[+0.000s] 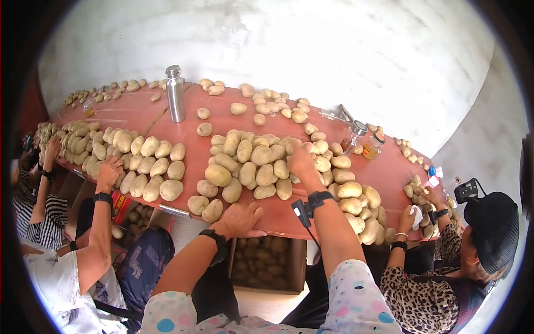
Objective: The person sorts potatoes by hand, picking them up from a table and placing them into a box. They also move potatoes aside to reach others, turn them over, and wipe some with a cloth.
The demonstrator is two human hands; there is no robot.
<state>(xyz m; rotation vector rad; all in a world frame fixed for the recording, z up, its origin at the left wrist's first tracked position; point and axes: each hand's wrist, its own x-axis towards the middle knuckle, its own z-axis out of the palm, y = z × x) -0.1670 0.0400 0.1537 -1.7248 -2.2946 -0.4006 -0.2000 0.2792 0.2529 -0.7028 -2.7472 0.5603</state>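
Note:
A heap of pale yellow potatoes [247, 161] lies on the red table in front of me. My left hand [240, 219] rests at the near table edge just below this heap, fingers spread and holding nothing. At the heap's right side, my right hand [302, 162] reaches in among the potatoes; the back of the hand covers its fingertips, so whether it grips one is hidden. A longer pile of potatoes [350, 190] runs down the table beside my right forearm. Under the table edge, a cardboard box [297, 267] holds many more potatoes.
A steel bottle [176, 96] stands behind the heap. Two glass jars [373, 146] are at right. Neat potato rows [147, 166] lie leftward, touched by a co-worker's hand [109, 171]. Another person [439, 289] works at right with a white cloth [416, 217].

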